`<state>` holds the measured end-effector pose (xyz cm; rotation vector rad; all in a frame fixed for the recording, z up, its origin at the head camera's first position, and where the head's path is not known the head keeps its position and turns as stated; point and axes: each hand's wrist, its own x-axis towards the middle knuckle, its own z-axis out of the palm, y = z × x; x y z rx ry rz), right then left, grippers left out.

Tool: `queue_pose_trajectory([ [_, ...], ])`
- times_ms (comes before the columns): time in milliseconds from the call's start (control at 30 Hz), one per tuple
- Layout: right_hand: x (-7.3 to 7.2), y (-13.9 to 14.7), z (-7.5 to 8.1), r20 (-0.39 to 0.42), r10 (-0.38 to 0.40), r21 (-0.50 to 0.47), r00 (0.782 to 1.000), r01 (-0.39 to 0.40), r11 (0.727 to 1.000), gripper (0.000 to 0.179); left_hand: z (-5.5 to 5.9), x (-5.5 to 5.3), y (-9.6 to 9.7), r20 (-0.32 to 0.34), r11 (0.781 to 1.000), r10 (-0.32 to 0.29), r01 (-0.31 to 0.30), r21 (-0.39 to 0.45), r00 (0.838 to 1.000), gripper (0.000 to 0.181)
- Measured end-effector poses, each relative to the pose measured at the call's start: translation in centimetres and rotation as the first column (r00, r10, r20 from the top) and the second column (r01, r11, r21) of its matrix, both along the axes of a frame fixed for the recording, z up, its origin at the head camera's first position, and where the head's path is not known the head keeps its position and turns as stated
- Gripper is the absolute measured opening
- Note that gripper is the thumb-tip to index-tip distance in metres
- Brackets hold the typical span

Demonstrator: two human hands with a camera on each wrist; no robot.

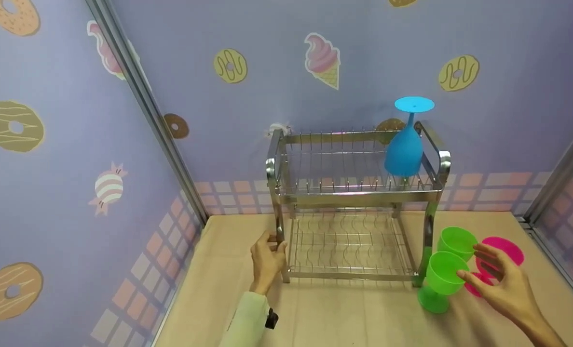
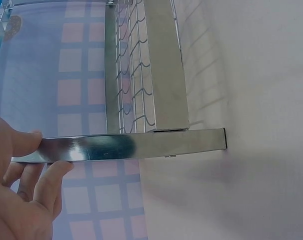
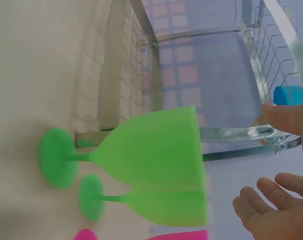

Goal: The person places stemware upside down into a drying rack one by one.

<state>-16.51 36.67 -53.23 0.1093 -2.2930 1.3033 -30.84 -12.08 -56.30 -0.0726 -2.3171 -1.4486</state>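
My left hand point(image 1: 267, 260) pinches the front left leg of a two-tier metal dish rack point(image 1: 359, 197), thumb on one side and fingers on the other, as the left wrist view shows along the leg point(image 2: 91, 148). Beside the rack's right side stand two green goblets, the nearer one point(image 1: 445, 274) and the farther one point(image 1: 457, 241), both upright. A pink goblet point(image 1: 506, 250) is partly hidden behind my right hand point(image 1: 506, 284). That hand hovers by the green rims with spread fingers, holding nothing. On the top tier a blue goblet point(image 1: 404, 152) rests upside down at the right.
The rack stands on a light wooden-looking table point(image 1: 344, 313) near the back wall point(image 1: 277, 86). Walls with donut and ice-cream pictures close in the left and back. Metal frame posts point(image 1: 146, 106) run up the corners.
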Motion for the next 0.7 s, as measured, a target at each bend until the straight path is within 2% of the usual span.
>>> queue_pose_trajectory([
  [200,0.3,-0.4,-3.2,0.056,-0.071,-0.051,0.996,0.074,0.996,0.078,-0.2,0.0,0.1,-0.025,1.0,-0.004,0.003,-0.007,1.0,0.018],
  [433,0.5,-1.4,-6.7,0.141,-0.139,-0.126,0.98,0.157,0.98,0.091,-0.1,-0.1,0.1,-0.044,1.0,-0.002,0.002,-0.011,0.999,0.018],
  [567,0.1,-2.2,-8.5,0.198,-0.173,-0.166,0.965,0.207,0.964,0.1,-0.1,-0.1,0.2,-0.046,1.0,-0.01,0.01,-0.006,0.999,0.018],
  [700,-0.4,-2.9,-10.0,0.291,-0.155,-0.206,0.944,0.22,0.954,0.104,-0.3,0.0,0.3,-0.04,1.0,-0.005,0.005,-0.011,0.999,0.018],
])
